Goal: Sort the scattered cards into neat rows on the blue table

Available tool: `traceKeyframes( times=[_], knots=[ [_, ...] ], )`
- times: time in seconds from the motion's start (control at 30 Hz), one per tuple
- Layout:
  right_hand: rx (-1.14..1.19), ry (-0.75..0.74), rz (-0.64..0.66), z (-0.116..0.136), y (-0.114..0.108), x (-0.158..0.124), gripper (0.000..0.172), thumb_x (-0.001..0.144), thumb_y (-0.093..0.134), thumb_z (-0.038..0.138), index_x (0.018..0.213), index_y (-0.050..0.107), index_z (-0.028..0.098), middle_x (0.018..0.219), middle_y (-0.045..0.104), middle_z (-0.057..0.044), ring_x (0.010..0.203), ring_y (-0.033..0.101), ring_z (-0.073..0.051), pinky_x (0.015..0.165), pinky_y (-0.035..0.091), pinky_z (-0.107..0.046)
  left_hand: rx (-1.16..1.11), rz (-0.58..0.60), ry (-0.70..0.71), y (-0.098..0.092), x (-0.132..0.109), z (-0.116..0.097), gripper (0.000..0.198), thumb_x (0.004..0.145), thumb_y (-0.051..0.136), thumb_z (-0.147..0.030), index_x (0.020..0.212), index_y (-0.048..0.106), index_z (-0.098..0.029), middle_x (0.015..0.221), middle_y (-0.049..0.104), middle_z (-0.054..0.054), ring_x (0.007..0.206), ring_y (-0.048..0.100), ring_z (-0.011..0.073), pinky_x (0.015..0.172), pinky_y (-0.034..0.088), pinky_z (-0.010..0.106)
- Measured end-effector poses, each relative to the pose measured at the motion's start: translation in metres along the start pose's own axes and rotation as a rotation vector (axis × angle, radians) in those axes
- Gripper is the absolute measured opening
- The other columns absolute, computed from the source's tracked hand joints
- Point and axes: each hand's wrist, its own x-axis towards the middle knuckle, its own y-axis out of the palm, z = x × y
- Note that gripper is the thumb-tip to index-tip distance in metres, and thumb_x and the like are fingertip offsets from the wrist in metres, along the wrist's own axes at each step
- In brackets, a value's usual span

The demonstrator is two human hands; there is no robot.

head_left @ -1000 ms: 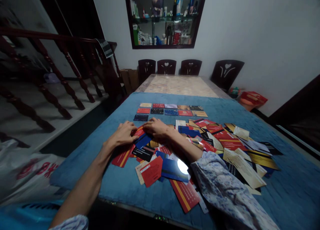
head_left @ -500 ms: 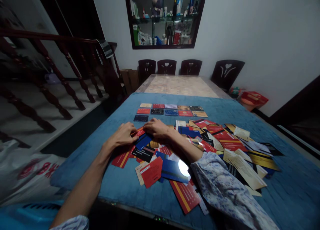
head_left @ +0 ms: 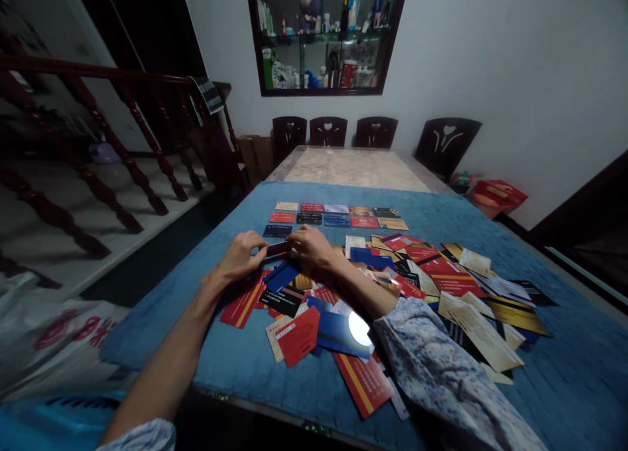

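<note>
A thin dark-red plastic card point(head_left: 277, 248) is clamped at its short ends by the fingers of the left hand point(head_left: 239, 258) and right hand point(head_left: 310, 248). Its long axis is laid from hand to hand, equally near both, just above the blue-clothed surface point(head_left: 220, 362) at the far-left edge of the loose heap of coloured cards point(head_left: 422, 287).

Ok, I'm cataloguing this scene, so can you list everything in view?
card: one, dark red, held between both grips
rows: eleven cards, mixed colours, laid out beyond the hands
pile: many cards, mixed colours, centre and right
cloth: one, blue, over the near table
table: one, pale top, far end
chairs: four, dark, far end
cabinet: one, dark frame, on wall, holds bottles
railing: one, dark red, left
red bag: one, floor, right
white bag: one, red print, lower left
left grip: bare, on card's left end
right grip: bare, on card's right end
</note>
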Motion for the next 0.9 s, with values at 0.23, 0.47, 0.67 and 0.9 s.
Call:
traceKeyframes(
  times=[0.23, 0.47, 0.67, 0.9],
  knots=[
    [0.044, 0.05, -0.041, 0.001, 0.0, -0.002, 0.027, 0.089, 0.061, 0.018, 0.114, 0.072, 0.021, 0.106, 0.075, -0.006, 0.097, 0.057, -0.022, 0.08, 0.04, -0.031, -0.065, -0.057, -0.018, 0.008, 0.001, 0.011, 0.027, 0.085, 0.051, -0.024, 0.089, 0.077, -0.017, 0.089, 0.076, 0.008, 0.085, 0.067, 0.021, 0.082, 0.051, 0.033],
    [0.048, 0.096, -0.024, 0.005, -0.004, -0.005, 0.024, 0.086, 0.064, 0.016, 0.109, 0.072, 0.019, 0.099, 0.072, -0.007, 0.092, 0.058, -0.02, 0.076, 0.038, -0.028, -0.076, -0.02, -0.05, 0.019, 0.002, 0.016, 0.026, 0.084, 0.053, -0.024, 0.094, 0.076, -0.018, 0.094, 0.076, 0.006, 0.085, 0.066, 0.0198, 0.086, 0.051, 0.032],
    [0.084, 0.077, -0.026, 0.001, -0.001, -0.006, 0.03, 0.081, 0.07, 0.02, 0.111, 0.07, 0.019, 0.097, 0.072, -0.007, 0.092, 0.059, -0.021, 0.076, 0.04, -0.028, -0.059, -0.021, -0.042, 0.024, 0.004, 0.015, 0.019, 0.083, 0.058, -0.023, 0.085, 0.076, -0.019, 0.085, 0.071, 0.006, 0.089, 0.059, 0.0227, 0.085, 0.049, 0.036],
    [0.131, 0.079, -0.112, -0.007, 0.004, -0.006, 0.029, 0.08, 0.063, 0.015, 0.108, 0.07, 0.019, 0.096, 0.072, -0.006, 0.089, 0.06, -0.02, 0.077, 0.041, -0.028, -0.133, -0.086, -0.122, 0.023, 0.005, 0.014, 0.017, 0.079, 0.064, -0.024, 0.086, 0.078, -0.02, 0.084, 0.073, 0.005, 0.091, 0.057, 0.0241, 0.091, 0.047, 0.04]
  ],
)
